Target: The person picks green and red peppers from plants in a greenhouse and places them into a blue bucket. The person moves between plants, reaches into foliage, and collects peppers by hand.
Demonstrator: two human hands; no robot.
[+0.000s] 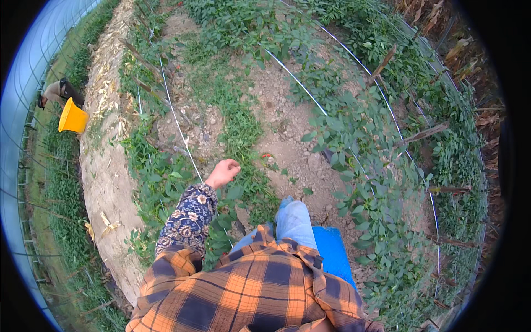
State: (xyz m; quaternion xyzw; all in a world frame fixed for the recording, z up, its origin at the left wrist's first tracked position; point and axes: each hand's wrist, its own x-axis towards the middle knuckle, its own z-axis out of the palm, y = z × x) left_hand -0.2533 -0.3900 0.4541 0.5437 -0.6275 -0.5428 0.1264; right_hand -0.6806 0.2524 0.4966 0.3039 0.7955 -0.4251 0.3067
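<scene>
My left hand (224, 172) reaches out over the strip of green weeds (242, 137), beside a row of pepper plants (159, 176). Its fingers are curled in toward the thumb, and a speck of red shows just below them; whether they hold anything is hidden. A dark flowered sleeve (188, 218) covers that forearm. On the soil ahead of my knee lies a small red pepper (266, 155) among loose leaves. At my right side, partly behind my plaid shirt (249, 286), is a blue plastic container (334, 255). My right hand is out of view.
White strings (176, 118) and wooden stakes (423, 133) run along the plant rows on both sides. A dirt path (110, 166) with dry husks lies to the left. Beyond it a person (62, 91) bends near a yellow bucket (73, 116). Dry stalks (460, 50) line the far right.
</scene>
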